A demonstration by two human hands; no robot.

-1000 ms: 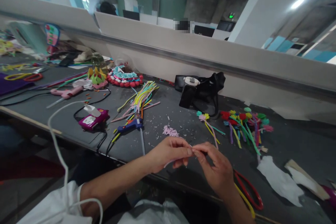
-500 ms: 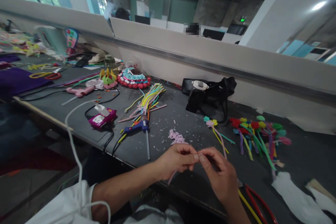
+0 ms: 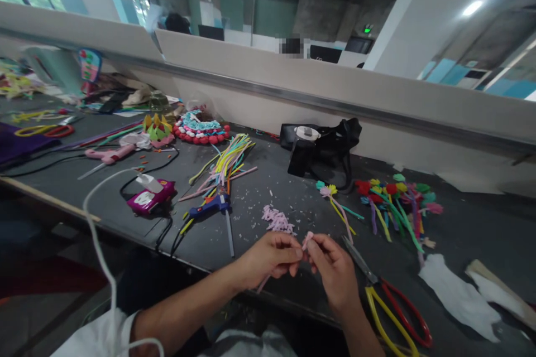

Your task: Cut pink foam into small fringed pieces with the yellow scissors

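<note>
My left hand (image 3: 272, 259) is closed in a pinch at the table's front edge, and a pink pipe cleaner (image 3: 262, 284) sticks out below its fingers. Right beside it, my right hand (image 3: 335, 268) pinches a small pink fuzzy piece (image 3: 307, 240) between thumb and forefinger. Whether that piece joins the pipe cleaner is hidden by the fingers. Just beyond both hands lies a pile of short pink cut pieces (image 3: 277, 218). Scissors with one red and one yellow handle (image 3: 387, 298) rest to the right of my right hand.
A blue glue gun (image 3: 211, 204) lies left of the pile, below a bundle of pipe cleaners (image 3: 230, 159). Further left are a purple power socket (image 3: 151, 198) and a pink glue gun (image 3: 111, 154). Pipe-cleaner flowers (image 3: 397, 195), a black bag (image 3: 324, 148) and white gloves (image 3: 456, 295) occupy the right.
My fingertips have moved slightly apart, and a pink piece now shows upright in my right fingers. The view has shifted right, bringing more of the scissors into sight.
</note>
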